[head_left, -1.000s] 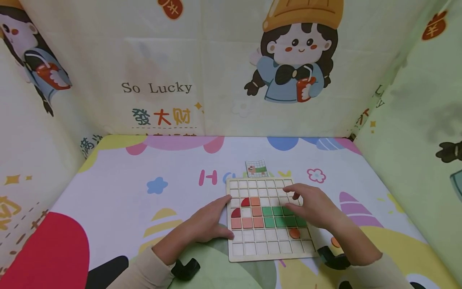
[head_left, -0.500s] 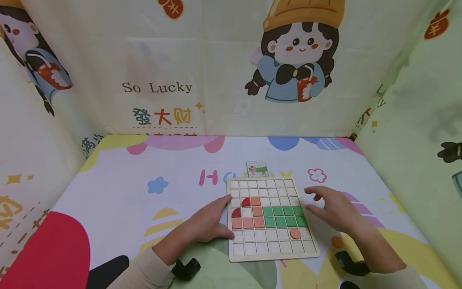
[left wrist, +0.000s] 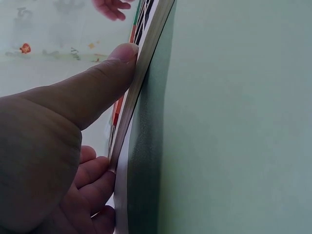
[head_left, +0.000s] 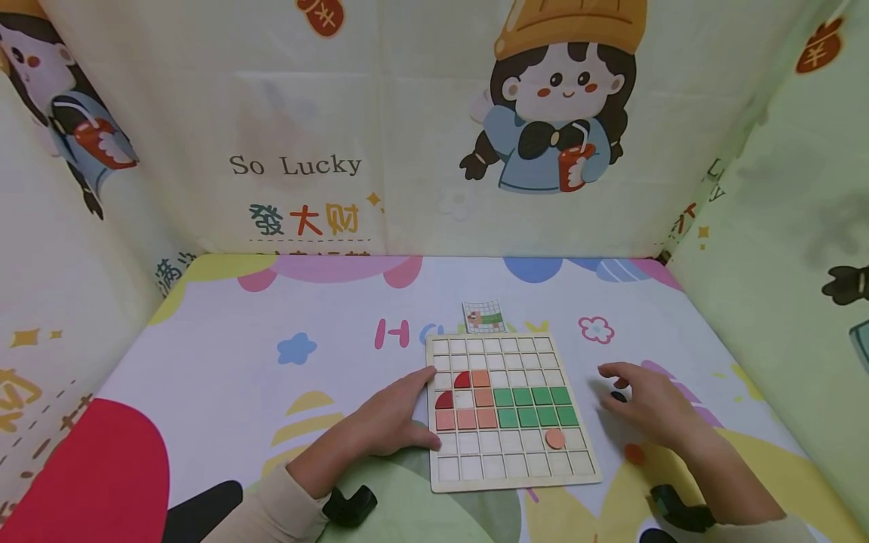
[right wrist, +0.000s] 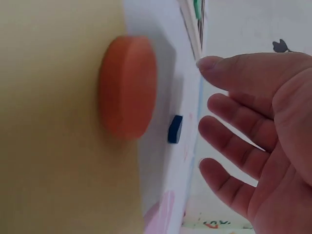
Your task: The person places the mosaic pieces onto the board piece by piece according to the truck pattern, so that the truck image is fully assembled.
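A wooden grid board [head_left: 512, 479] lies on the table, set with red quarter-round, orange, pink and green square pieces. An orange disc [head_left: 555, 438] rests on its lower right cells. My left hand [head_left: 383, 415] touches the board's left edge with thumb and fingertips; in the left wrist view the thumb [left wrist: 97, 83] lies extended against that edge. Right of the board, my right hand [head_left: 655, 407] hovers with loosely bent fingers, holding nothing. Below it lie a small dark blue piece [right wrist: 175, 129] and another orange disc [right wrist: 127, 87], both apart from the fingers.
A small pattern card [head_left: 483, 317] lies behind the board, showing a coloured grid picture. The printed tablecloth [head_left: 224, 377] reaches to fabric walls [head_left: 421, 113] at the back and both sides. Black wrist mounts [head_left: 349, 505] sit on both wrists.
My right hand has moved from over the board's right part out to its right side and lower, uncovering the green pieces. A dark piece now shows under it. The left hand and board stay put.
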`<state>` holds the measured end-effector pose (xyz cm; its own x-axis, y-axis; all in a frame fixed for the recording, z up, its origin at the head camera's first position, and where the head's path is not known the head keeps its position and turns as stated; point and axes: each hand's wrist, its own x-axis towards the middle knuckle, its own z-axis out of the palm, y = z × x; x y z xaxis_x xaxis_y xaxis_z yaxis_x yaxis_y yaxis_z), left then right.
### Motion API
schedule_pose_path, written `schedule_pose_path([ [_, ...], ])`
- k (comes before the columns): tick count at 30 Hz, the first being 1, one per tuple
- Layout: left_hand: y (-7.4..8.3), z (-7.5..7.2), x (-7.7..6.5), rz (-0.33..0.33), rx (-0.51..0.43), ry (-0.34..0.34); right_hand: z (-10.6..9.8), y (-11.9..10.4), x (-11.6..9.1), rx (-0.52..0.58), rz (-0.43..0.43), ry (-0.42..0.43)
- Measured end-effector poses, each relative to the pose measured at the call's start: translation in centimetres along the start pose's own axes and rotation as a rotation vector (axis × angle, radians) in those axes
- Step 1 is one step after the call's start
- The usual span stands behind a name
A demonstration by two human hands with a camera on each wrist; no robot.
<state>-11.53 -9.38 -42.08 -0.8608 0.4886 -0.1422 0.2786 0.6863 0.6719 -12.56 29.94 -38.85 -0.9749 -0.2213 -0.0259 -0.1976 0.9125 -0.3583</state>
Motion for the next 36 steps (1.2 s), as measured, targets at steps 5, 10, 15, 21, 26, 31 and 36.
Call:
schedule_pose_path([
  [5,-0.1,0.1,0.1,0.002,0.0,0.001,0.0,0.6,0.0,-0.004,0.075,-0.057],
  [10,-0.1,0.1,0.0,0.003,0.003,0.003,0.1,1.4,0.0,-0.003,0.094,-0.067],
  [15,-0.1,0.2,0.1,0.002,0.008,0.006,0.4,1.8,0.1,0.006,0.089,-0.062],
  [21,-0.1,0.2,0.0,0.003,0.01,0.005,0.7,1.7,0.2,0.025,0.088,-0.075],
  [26,-0.1,0.2,0.0,0.01,0.014,0.006,0.9,1.4,0.3,0.037,0.075,-0.083],
  [31,-0.1,0.2,0.0,0.011,0.014,0.005,1.1,1.1,0.4,0.041,0.062,-0.086],
  [36,-0.1,0.2,0.1,0.006,0.012,0.003,1.2,0.7,0.6,0.034,0.045,-0.081],
])
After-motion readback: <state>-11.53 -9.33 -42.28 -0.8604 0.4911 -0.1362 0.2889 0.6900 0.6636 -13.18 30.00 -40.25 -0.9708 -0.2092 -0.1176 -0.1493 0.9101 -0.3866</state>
